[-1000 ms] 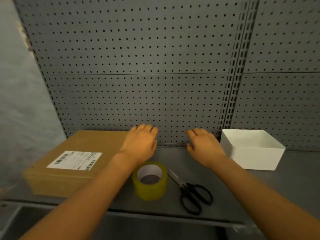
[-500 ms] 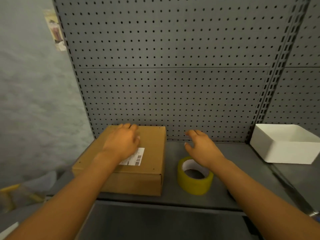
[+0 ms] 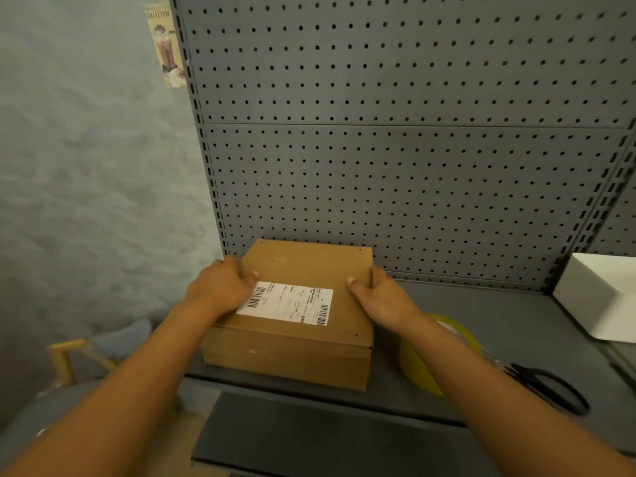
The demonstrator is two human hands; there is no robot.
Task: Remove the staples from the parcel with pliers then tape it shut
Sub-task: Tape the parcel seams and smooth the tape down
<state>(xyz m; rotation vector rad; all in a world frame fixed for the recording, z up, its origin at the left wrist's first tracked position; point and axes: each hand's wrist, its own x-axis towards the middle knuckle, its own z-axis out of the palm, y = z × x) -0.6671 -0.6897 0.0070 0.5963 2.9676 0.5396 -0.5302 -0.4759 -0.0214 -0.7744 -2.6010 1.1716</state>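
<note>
On the grey metal shelf [image 3: 481,315], against the pegboard back panel [image 3: 395,166], sits one brown cardboard parcel [image 3: 303,266] with one white shipping label [image 3: 285,302] on its top face. Two hands hold it, one at each side. On the parcel's left edge, the left hand [image 3: 216,290] has its thumb lying on the top face beside the label and its fingers wrapped down over the side. At the right edge, the right hand [image 3: 382,297] likewise has its thumb on top and its fingers curled over the side, so each grip is closed around the parcel.

To the right of the parcel lies one roll of yellow tape [image 3: 423,363], partly hidden under the right forearm. Nearer the front edge lies one pair of black-handled scissors [image 3: 547,390]. At the far right stands one white open box [image 3: 599,294]. One small poster [image 3: 165,46] hangs on the wall to the left of the panel.
</note>
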